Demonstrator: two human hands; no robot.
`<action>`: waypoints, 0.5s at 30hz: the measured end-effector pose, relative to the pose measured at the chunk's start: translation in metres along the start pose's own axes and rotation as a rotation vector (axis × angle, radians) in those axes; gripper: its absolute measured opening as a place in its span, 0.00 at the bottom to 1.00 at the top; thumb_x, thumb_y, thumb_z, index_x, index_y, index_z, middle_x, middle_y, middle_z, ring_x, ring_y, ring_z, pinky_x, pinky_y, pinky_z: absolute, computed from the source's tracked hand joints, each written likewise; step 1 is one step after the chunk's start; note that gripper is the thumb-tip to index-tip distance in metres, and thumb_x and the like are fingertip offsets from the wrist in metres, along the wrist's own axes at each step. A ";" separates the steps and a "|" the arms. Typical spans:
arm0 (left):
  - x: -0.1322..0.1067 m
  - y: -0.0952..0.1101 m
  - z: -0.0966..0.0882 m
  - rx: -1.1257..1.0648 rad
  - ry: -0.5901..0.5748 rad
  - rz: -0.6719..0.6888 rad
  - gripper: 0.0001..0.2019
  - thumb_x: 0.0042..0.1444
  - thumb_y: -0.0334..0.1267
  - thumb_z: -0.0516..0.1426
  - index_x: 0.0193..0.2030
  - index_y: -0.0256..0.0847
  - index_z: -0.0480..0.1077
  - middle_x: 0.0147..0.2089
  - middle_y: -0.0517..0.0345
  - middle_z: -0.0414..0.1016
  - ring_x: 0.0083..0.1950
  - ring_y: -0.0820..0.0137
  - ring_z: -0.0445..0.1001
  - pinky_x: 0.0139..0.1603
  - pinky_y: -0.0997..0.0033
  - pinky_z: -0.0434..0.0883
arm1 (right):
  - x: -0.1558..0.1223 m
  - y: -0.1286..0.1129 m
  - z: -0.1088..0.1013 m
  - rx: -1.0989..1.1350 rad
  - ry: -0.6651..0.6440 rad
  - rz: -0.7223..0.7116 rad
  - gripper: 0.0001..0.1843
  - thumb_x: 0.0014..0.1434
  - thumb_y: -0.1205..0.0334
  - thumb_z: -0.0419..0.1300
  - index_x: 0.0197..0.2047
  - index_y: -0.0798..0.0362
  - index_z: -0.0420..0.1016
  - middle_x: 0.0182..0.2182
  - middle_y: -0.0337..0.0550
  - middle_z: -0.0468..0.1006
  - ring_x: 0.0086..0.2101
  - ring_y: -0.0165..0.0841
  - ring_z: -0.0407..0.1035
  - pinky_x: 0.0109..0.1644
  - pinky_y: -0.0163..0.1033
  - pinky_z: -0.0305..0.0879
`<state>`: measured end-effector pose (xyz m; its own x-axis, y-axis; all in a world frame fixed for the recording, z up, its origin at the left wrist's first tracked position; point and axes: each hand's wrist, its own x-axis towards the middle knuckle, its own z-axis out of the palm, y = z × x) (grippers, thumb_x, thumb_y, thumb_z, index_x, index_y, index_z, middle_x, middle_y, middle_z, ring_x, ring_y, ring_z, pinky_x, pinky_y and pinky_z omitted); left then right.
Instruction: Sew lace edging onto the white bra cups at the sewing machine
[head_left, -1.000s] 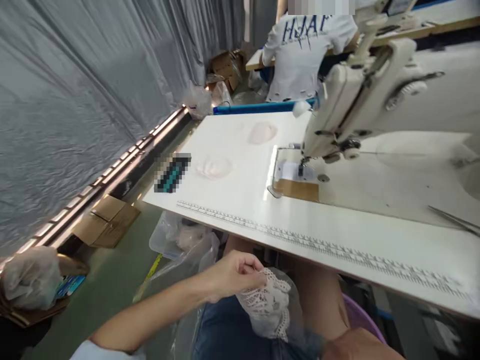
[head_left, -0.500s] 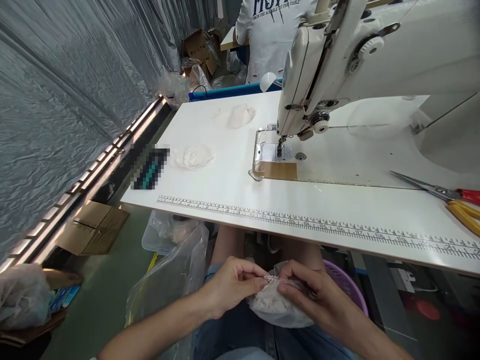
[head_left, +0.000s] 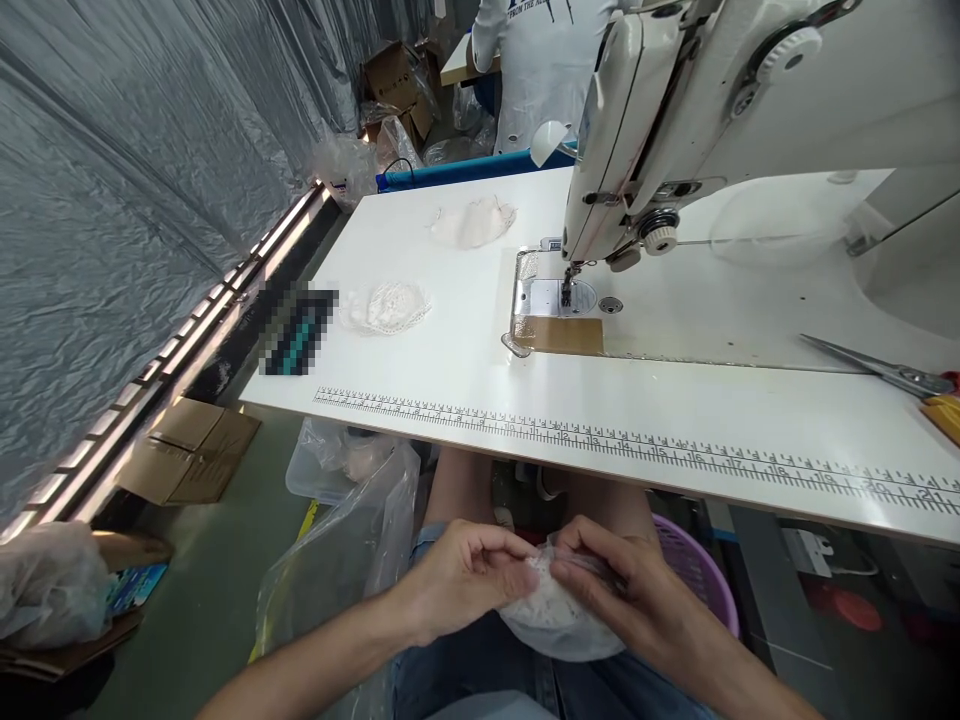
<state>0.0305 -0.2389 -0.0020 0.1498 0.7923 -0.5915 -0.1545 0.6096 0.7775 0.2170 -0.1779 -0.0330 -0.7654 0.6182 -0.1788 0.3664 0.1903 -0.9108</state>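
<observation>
Hands, left (head_left: 459, 580) and right (head_left: 622, 595), both pinching closed on a white lace bundle (head_left: 551, 615) in the lap, below the sewing table (head_left: 675, 420) edge.

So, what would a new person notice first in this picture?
The big white sewing machine on the right of the table stands out most. Below the table edge, the left hand and right hand pinch a clear bag of lace. Two lace pieces lie on the table's left half.
</observation>
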 end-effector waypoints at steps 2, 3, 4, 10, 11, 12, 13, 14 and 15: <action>0.000 0.000 0.002 -0.001 0.027 0.010 0.22 0.37 0.49 0.68 0.34 0.33 0.74 0.29 0.57 0.73 0.29 0.75 0.68 0.34 0.75 0.64 | -0.001 -0.002 0.001 -0.034 -0.003 -0.005 0.15 0.66 0.50 0.46 0.33 0.50 0.64 0.25 0.35 0.67 0.26 0.29 0.60 0.29 0.33 0.54; 0.001 0.000 0.002 0.012 0.052 0.015 0.21 0.37 0.48 0.68 0.32 0.32 0.73 0.28 0.58 0.72 0.29 0.76 0.67 0.34 0.76 0.64 | -0.001 -0.002 0.001 -0.041 -0.014 -0.006 0.15 0.67 0.50 0.46 0.34 0.49 0.64 0.26 0.36 0.68 0.26 0.29 0.61 0.30 0.33 0.55; 0.001 0.001 0.001 0.029 0.077 0.022 0.20 0.39 0.49 0.68 0.30 0.33 0.72 0.28 0.59 0.71 0.29 0.76 0.67 0.33 0.76 0.63 | -0.002 -0.003 0.000 -0.044 -0.029 -0.006 0.14 0.67 0.51 0.46 0.35 0.49 0.64 0.27 0.36 0.69 0.27 0.30 0.62 0.30 0.33 0.56; -0.001 0.009 -0.014 0.105 -0.007 -0.022 0.20 0.42 0.49 0.66 0.29 0.34 0.67 0.25 0.62 0.68 0.26 0.80 0.62 0.27 0.80 0.58 | -0.006 -0.001 -0.016 -0.073 -0.061 -0.009 0.11 0.65 0.51 0.50 0.37 0.47 0.67 0.31 0.38 0.73 0.31 0.33 0.67 0.35 0.35 0.60; -0.001 0.010 -0.017 0.111 -0.022 -0.029 0.20 0.42 0.49 0.66 0.29 0.34 0.67 0.23 0.63 0.67 0.25 0.81 0.61 0.27 0.81 0.57 | -0.006 -0.001 -0.018 -0.076 -0.065 -0.014 0.11 0.65 0.52 0.50 0.36 0.47 0.68 0.30 0.38 0.73 0.31 0.34 0.67 0.34 0.36 0.60; -0.001 0.010 -0.019 0.114 -0.030 -0.030 0.20 0.43 0.48 0.66 0.30 0.34 0.68 0.22 0.64 0.66 0.24 0.81 0.61 0.26 0.81 0.57 | -0.006 -0.001 -0.020 -0.080 -0.065 -0.021 0.11 0.65 0.53 0.50 0.35 0.48 0.68 0.29 0.38 0.72 0.31 0.34 0.67 0.34 0.36 0.60; -0.001 0.011 -0.021 0.120 -0.037 -0.028 0.19 0.43 0.48 0.66 0.31 0.33 0.69 0.21 0.65 0.66 0.23 0.81 0.61 0.26 0.81 0.57 | -0.006 -0.001 -0.022 -0.080 -0.060 -0.034 0.11 0.65 0.53 0.50 0.35 0.48 0.68 0.30 0.39 0.72 0.32 0.34 0.67 0.35 0.36 0.60; -0.001 0.011 -0.022 0.127 -0.045 -0.025 0.19 0.44 0.48 0.66 0.32 0.33 0.70 0.21 0.65 0.66 0.23 0.81 0.61 0.27 0.81 0.57 | -0.006 -0.001 -0.023 -0.072 -0.060 -0.049 0.11 0.66 0.54 0.50 0.35 0.48 0.68 0.32 0.40 0.73 0.34 0.35 0.68 0.37 0.37 0.61; -0.001 0.011 -0.022 0.134 -0.058 -0.026 0.19 0.44 0.48 0.66 0.33 0.33 0.72 0.21 0.64 0.67 0.24 0.81 0.62 0.27 0.80 0.58 | -0.006 -0.001 -0.024 -0.057 -0.063 -0.066 0.10 0.66 0.54 0.50 0.37 0.48 0.68 0.35 0.41 0.73 0.38 0.36 0.68 0.40 0.37 0.62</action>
<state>0.0067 -0.2325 0.0022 0.2084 0.7715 -0.6012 -0.0188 0.6177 0.7862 0.2339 -0.1633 -0.0219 -0.8203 0.5536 -0.1435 0.3417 0.2731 -0.8993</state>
